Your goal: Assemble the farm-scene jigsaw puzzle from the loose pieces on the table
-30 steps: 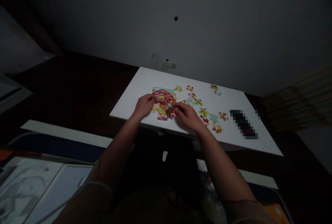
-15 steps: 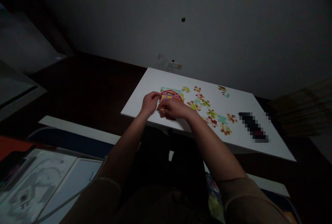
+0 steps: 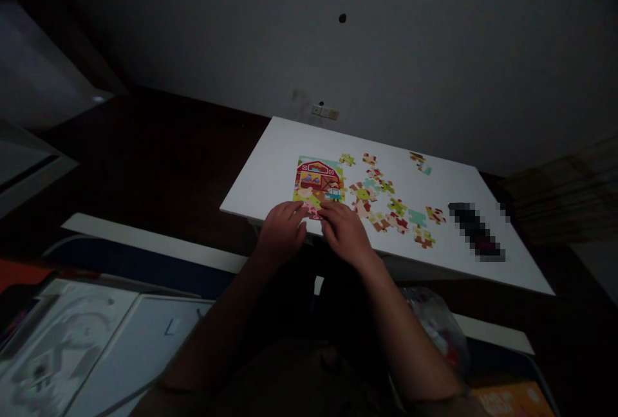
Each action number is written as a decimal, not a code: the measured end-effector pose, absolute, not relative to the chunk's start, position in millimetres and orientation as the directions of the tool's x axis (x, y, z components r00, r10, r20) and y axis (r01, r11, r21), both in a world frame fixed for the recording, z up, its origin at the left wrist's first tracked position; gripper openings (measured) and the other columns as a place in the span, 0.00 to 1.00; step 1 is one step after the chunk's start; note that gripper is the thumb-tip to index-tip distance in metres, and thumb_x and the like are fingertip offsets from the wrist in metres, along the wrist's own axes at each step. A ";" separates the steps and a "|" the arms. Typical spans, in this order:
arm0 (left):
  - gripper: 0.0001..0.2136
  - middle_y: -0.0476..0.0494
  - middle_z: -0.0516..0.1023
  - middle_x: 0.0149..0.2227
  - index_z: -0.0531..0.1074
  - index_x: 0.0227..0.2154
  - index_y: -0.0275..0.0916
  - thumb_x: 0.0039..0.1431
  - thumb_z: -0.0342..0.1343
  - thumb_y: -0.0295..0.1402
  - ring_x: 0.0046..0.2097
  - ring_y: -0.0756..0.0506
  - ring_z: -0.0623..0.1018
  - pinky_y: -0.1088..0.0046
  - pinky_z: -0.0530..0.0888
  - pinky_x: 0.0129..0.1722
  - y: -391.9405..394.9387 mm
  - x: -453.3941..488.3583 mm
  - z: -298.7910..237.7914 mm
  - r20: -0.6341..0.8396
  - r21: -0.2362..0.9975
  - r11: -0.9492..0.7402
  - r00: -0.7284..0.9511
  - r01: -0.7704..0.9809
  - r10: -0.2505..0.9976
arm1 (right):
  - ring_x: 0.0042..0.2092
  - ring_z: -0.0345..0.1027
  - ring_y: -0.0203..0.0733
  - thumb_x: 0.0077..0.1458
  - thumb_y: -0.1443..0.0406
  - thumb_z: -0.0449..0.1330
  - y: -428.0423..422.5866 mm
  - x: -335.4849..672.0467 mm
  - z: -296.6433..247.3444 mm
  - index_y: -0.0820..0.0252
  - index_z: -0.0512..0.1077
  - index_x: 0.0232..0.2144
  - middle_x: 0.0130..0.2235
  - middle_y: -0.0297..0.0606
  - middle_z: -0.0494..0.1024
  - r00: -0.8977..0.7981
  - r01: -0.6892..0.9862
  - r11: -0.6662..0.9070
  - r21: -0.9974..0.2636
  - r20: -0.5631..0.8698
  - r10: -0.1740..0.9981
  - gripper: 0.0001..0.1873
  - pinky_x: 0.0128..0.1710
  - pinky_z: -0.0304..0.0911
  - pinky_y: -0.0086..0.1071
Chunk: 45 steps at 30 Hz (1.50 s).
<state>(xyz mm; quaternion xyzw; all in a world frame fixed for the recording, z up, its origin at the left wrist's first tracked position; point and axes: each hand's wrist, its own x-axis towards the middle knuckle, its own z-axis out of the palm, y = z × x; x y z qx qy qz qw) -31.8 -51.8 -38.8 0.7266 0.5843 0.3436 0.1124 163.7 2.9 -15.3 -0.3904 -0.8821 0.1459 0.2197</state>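
A joined jigsaw puzzle [image 3: 316, 179] with a red barn picture lies on the white table near its front edge. My left hand [image 3: 283, 229] rests at the puzzle's lower left, fingers reaching onto it and thumb apart. At the lower right, my right hand [image 3: 346, 227] lies with its fingertips on the puzzle's near edge, close to a pink part. Both hands look open, with nothing gripped in them. The fingers cover part of the bottom row. Loose puzzle pieces [image 3: 398, 206] are scattered just right of the joined part.
The white table [image 3: 270, 159] stands near a grey wall. On its right side is a dark pixelated object [image 3: 476, 231]. A bench with boxes, one a white box [image 3: 154, 327], is at lower left. A clear plastic bag [image 3: 437, 320] and an orange box [image 3: 514, 399] are at lower right.
Both hands have drawn back toward the table's front edge, uncovering the barn picture. My right hand has shifted right and its fingers have straightened. The view has tilted slightly.
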 end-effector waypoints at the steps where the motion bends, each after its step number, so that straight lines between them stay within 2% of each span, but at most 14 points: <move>1: 0.19 0.34 0.69 0.60 0.68 0.57 0.44 0.63 0.51 0.32 0.61 0.34 0.66 0.49 0.59 0.62 -57.6 -28.6 -40.3 0.355 0.529 -0.285 0.097 0.799 0.930 | 0.60 0.61 0.51 0.61 0.67 0.52 1.4 163.4 -17.9 0.48 0.73 0.50 0.57 0.38 0.72 -0.587 0.633 0.646 -0.427 0.279 0.760 0.18 0.61 0.57 0.52; 5: 0.22 0.36 0.65 0.63 0.63 0.61 0.44 0.65 0.49 0.34 0.64 0.35 0.63 0.48 0.54 0.65 -64.2 -27.1 -38.2 0.323 0.421 -0.278 0.144 0.863 0.935 | 0.60 0.62 0.52 0.61 0.66 0.52 1.9 161.4 -21.2 0.48 0.73 0.50 0.56 0.39 0.72 -0.577 0.644 0.639 -0.420 0.281 0.767 0.17 0.60 0.58 0.54; 9: 0.19 0.43 0.67 0.62 0.64 0.59 0.45 0.67 0.46 0.35 0.63 0.39 0.64 0.51 0.55 0.66 -58.8 -35.5 -27.4 0.274 0.310 -0.279 0.196 0.909 0.942 | 0.59 0.62 0.51 0.62 0.67 0.52 3.4 163.5 -21.4 0.52 0.73 0.50 0.56 0.40 0.72 -0.580 0.644 0.652 -0.401 0.301 0.757 0.17 0.60 0.59 0.50; 12: 0.19 0.43 0.68 0.61 0.66 0.58 0.44 0.67 0.46 0.36 0.63 0.39 0.65 0.54 0.57 0.65 -55.2 -40.9 -20.9 0.252 0.250 -0.306 0.244 0.919 0.937 | 0.59 0.61 0.50 0.62 0.67 0.52 3.8 165.6 -22.7 0.52 0.72 0.50 0.56 0.39 0.72 -0.583 0.645 0.656 -0.392 0.302 0.754 0.16 0.60 0.59 0.49; 16: 0.19 0.42 0.69 0.61 0.67 0.58 0.42 0.66 0.47 0.37 0.62 0.39 0.66 0.55 0.61 0.63 -54.2 -45.3 -17.8 0.242 0.220 -0.329 0.275 0.918 0.930 | 0.60 0.61 0.51 0.62 0.66 0.52 4.0 166.9 -24.0 0.52 0.72 0.50 0.57 0.40 0.72 -0.576 0.650 0.652 -0.391 0.306 0.758 0.16 0.59 0.59 0.50; 22: 0.19 0.40 0.68 0.61 0.67 0.58 0.42 0.66 0.48 0.37 0.62 0.37 0.65 0.54 0.62 0.62 -58.5 -39.8 -17.8 0.227 0.183 -0.275 0.232 0.944 0.946 | 0.59 0.61 0.53 0.62 0.66 0.53 4.4 167.6 -25.3 0.55 0.73 0.49 0.56 0.41 0.72 -0.573 0.633 0.656 -0.411 0.321 0.754 0.15 0.58 0.60 0.50; 28: 0.22 0.39 0.64 0.64 0.63 0.62 0.44 0.66 0.47 0.39 0.65 0.36 0.62 0.50 0.59 0.64 -64.3 -26.9 -20.4 0.222 0.131 -0.229 0.197 0.965 0.955 | 0.59 0.61 0.53 0.61 0.67 0.54 6.0 167.9 -27.4 0.56 0.73 0.48 0.55 0.43 0.72 -0.573 0.617 0.664 -0.423 0.338 0.747 0.15 0.57 0.60 0.50; 33: 0.23 0.35 0.62 0.65 0.64 0.61 0.36 0.67 0.45 0.40 0.67 0.36 0.58 0.52 0.54 0.66 -59.6 -10.8 -25.8 0.248 0.119 -0.231 0.196 0.966 0.949 | 0.58 0.62 0.50 0.61 0.67 0.54 5.8 167.2 -26.3 0.57 0.73 0.48 0.54 0.42 0.74 -0.559 0.619 0.672 -0.408 0.373 0.741 0.14 0.58 0.60 0.49; 36: 0.25 0.31 0.60 0.65 0.62 0.62 0.32 0.67 0.44 0.41 0.68 0.35 0.57 0.52 0.54 0.67 -54.4 1.4 -32.2 0.264 0.110 -0.248 0.212 0.962 0.941 | 0.57 0.63 0.48 0.60 0.68 0.54 3.3 172.7 -26.1 0.54 0.73 0.47 0.53 0.39 0.75 -0.546 0.596 0.686 -0.418 0.414 0.728 0.14 0.57 0.61 0.47; 41: 0.24 0.32 0.63 0.64 0.63 0.61 0.35 0.66 0.45 0.42 0.66 0.35 0.61 0.53 0.57 0.65 -50.1 10.2 -32.4 0.290 0.121 -0.227 0.184 0.966 0.939 | 0.51 0.68 0.47 0.58 0.69 0.55 -11.0 209.3 -33.2 0.53 0.73 0.44 0.47 0.37 0.78 -0.413 0.554 0.664 -0.502 0.527 0.743 0.13 0.53 0.64 0.46; 45: 0.19 0.35 0.71 0.58 0.69 0.53 0.39 0.66 0.44 0.42 0.59 0.35 0.69 0.52 0.62 0.61 -37.7 9.3 -17.0 0.268 0.130 -0.218 0.177 0.967 0.947 | 0.46 0.70 0.47 0.57 0.70 0.55 -23.8 261.2 -42.6 0.52 0.73 0.40 0.41 0.37 0.79 -0.202 0.613 0.569 -0.549 0.587 0.784 0.11 0.49 0.65 0.46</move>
